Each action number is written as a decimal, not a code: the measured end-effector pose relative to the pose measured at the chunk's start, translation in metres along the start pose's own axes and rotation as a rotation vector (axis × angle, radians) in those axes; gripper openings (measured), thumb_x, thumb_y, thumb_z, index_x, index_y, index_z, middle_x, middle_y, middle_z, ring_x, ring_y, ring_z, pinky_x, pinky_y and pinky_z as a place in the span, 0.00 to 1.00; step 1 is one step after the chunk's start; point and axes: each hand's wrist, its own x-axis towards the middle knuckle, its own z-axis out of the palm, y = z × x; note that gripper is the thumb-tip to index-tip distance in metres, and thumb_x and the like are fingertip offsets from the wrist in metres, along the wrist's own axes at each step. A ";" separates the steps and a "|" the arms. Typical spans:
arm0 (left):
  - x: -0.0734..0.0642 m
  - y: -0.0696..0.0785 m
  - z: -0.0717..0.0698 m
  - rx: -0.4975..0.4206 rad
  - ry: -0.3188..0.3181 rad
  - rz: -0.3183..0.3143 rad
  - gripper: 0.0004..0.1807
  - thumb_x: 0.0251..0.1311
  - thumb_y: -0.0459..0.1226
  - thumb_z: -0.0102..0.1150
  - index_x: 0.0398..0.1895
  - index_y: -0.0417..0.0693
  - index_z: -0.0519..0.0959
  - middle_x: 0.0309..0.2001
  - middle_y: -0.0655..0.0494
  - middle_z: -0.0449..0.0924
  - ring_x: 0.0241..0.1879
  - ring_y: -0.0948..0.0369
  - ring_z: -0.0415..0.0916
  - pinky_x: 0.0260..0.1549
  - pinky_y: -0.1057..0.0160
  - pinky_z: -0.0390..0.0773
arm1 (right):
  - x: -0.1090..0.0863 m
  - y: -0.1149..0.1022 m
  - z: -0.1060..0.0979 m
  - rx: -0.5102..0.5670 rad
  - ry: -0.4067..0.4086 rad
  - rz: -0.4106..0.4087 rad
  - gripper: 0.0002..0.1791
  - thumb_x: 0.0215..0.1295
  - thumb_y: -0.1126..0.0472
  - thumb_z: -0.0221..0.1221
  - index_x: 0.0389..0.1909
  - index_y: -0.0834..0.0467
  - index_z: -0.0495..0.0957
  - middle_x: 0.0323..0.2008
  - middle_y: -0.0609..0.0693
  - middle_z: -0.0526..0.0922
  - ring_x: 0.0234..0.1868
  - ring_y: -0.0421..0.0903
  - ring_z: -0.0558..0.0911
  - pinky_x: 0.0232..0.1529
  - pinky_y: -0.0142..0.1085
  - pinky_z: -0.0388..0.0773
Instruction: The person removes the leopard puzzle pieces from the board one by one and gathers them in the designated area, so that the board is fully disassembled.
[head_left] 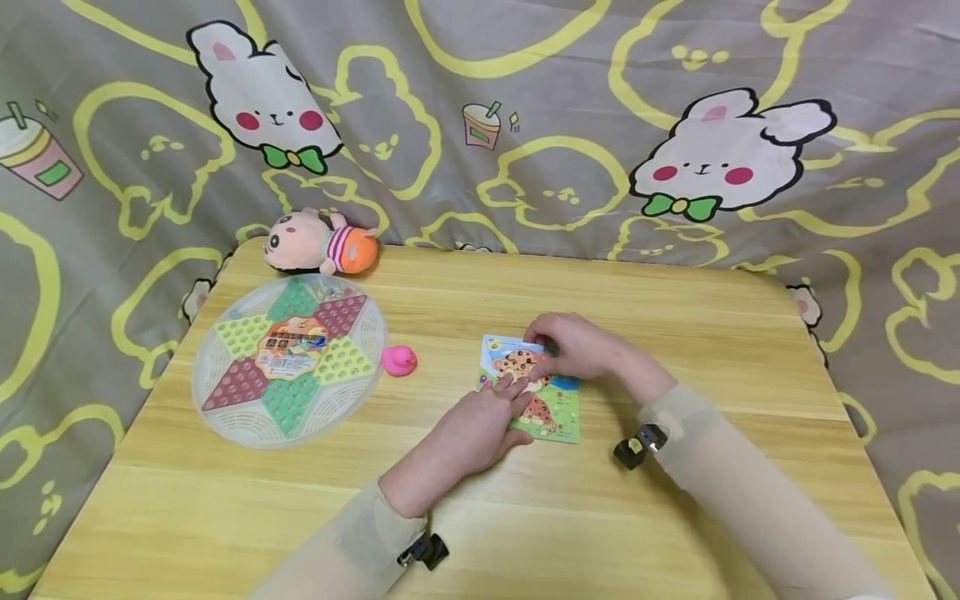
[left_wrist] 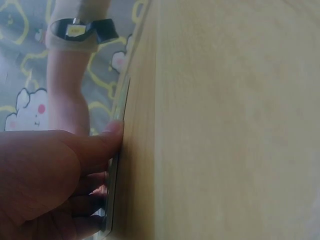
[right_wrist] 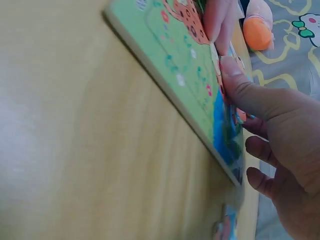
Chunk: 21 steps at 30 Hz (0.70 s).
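A small jigsaw puzzle board with a spotted leopard cub on green and blue lies on the table. My left hand lies over its left side, fingers stretched across the picture and thumb along the near edge; the board's thin edge shows beside the thumb. My right hand is bent over the top right part. Its thumb and fingers pinch a spotted puzzle piece, tilted and mostly hidden by the hand. Both hands' fingertips are close together there.
A pink rubber duck sits left of the board, beside a round Chinese checkers board. A plush doll lies at the back left. In the right wrist view, a small loose piece lies past the puzzle's corner. A patterned curtain hangs behind.
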 end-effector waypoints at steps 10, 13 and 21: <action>-0.001 -0.001 -0.002 0.005 -0.005 -0.001 0.37 0.74 0.56 0.60 0.77 0.46 0.72 0.79 0.49 0.63 0.78 0.50 0.60 0.69 0.46 0.73 | -0.014 0.001 0.008 0.038 0.044 -0.046 0.26 0.70 0.53 0.72 0.66 0.56 0.82 0.42 0.44 0.80 0.38 0.44 0.76 0.38 0.39 0.75; -0.001 -0.002 -0.002 0.005 -0.002 0.001 0.36 0.74 0.56 0.60 0.77 0.46 0.72 0.79 0.49 0.63 0.78 0.50 0.60 0.69 0.45 0.72 | -0.017 0.000 0.009 0.040 0.035 -0.068 0.27 0.71 0.54 0.70 0.68 0.58 0.81 0.40 0.44 0.77 0.36 0.44 0.74 0.35 0.38 0.74; 0.000 0.000 -0.001 0.006 -0.005 0.002 0.37 0.74 0.57 0.60 0.77 0.47 0.72 0.79 0.50 0.63 0.79 0.51 0.59 0.69 0.45 0.72 | -0.021 -0.001 0.004 0.035 -0.017 -0.083 0.32 0.69 0.57 0.72 0.71 0.63 0.77 0.42 0.46 0.75 0.37 0.43 0.73 0.36 0.36 0.75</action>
